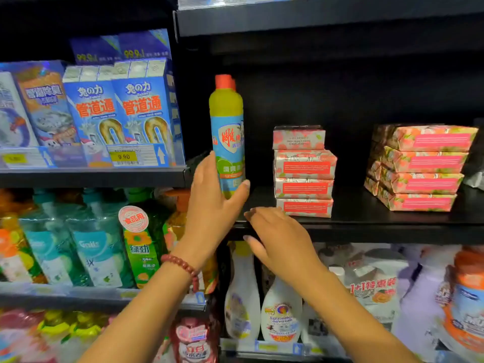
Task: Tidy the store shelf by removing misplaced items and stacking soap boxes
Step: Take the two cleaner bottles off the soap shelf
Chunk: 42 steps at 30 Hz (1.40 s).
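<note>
A tall yellow-green and blue detergent bottle [227, 132] with a red cap stands upright at the left end of the black shelf [366, 218]. My left hand [213, 197] grips its lower part between thumb and fingers. A second red cap shows just behind it. To the right, a stack of pink floral soap boxes [303, 174] stands near the shelf middle. Another stack of the same boxes [421, 169] sits at the right. My right hand [277, 234] hovers with relaxed fingers at the shelf's front edge, below the middle stack, holding nothing.
Blue drain-cleaner boxes [117, 111] fill the upper left shelf. Green and teal dish-soap bottles [86, 242] stand below them. White spray bottles [280, 310] and refill pouches crowd the shelf underneath. A silver packet [475, 176] shows at the far right edge.
</note>
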### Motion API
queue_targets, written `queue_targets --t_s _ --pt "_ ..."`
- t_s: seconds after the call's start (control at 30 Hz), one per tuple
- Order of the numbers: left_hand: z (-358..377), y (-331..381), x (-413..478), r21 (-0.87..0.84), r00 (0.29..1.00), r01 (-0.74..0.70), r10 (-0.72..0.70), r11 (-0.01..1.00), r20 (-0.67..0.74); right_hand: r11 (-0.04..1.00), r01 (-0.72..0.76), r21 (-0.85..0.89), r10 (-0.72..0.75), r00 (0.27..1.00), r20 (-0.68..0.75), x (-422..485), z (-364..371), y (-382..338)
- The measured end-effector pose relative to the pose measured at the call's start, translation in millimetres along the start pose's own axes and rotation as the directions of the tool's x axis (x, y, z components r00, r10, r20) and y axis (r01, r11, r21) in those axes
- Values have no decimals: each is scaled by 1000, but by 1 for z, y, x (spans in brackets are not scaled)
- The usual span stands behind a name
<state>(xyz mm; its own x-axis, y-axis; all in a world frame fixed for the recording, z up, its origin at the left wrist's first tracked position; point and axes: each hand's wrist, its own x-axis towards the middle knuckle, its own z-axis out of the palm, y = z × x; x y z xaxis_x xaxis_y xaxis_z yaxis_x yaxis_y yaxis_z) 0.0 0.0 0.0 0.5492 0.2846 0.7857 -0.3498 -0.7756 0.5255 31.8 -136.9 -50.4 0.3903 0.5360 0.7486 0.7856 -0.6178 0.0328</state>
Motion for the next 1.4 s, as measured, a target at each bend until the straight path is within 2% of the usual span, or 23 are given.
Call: queue_targets --t_s 0.07,0.2,0.33,0.4,0.5,0.57,0.63,0.73,0.8,0.87,0.93,0.97,1.03,1.1,1.17,1.27,1.4 --pt "14 -3 19 -1 996 82 -82 997 18 1000 -3 -18 3 1000 24 3 4 1" --pt "43 -13 43 -229 938 321 -341 919 -54 1000 -26 -5 26 1000 -4 2 10 5" --pt "48 -12 46 -296 903 349 -404 889 -146 1000 -27 13 27 1000 -12 2 8 4" --pt "46 -11 44 -309 910 327 -386 893 -153 999 -25 38 25 1000 8 2 5 4" --pt "37 -7 38 -395 930 287 -352 873 -102 975 -86 207 80 996 35 0 -5 2" --pt "29 -5 35 -551 935 292 -355 782 -8 905 -181 385 192 981 9 0 -21 0" --pt "21 1 30 -711 926 342 -348 615 145 838 -235 493 290 956 -36 1 -34 0" --pt "9 13 25 -819 886 441 -322 368 332 751 -326 574 361 931 57 4 -46 0" --pt "2 21 20 -819 852 508 -296 268 431 598 -407 690 400 898 183 7 -51 -3" --pt "-2 27 14 -806 831 548 -259 223 493 372 -472 799 378 863 335 9 -55 -8" --pt "-3 30 8 -799 834 549 -227 248 503 161 -487 859 285 856 432 9 -58 -10" --pt "-3 31 5 -797 843 537 -213 276 494 91 -494 865 249 852 460 8 -58 -11" --pt "-1 32 1 -804 871 491 -185 336 455 -4 -508 861 200 843 499 7 -57 -10" --pt "1 30 -1 -819 901 431 -134 377 413 -57 -506 861 178 843 508 5 -56 -9" --pt "2 29 -2 -815 915 395 -104 424 389 -65 -490 869 190 849 493 3 -55 -8" --pt "2 29 1 -765 939 333 -121 551 322 -24 -465 885 256 853 455 0 -55 -9" --pt "0 33 5 -704 960 267 -114 658 258 129 -464 876 426 824 373 -7 -49 -11"
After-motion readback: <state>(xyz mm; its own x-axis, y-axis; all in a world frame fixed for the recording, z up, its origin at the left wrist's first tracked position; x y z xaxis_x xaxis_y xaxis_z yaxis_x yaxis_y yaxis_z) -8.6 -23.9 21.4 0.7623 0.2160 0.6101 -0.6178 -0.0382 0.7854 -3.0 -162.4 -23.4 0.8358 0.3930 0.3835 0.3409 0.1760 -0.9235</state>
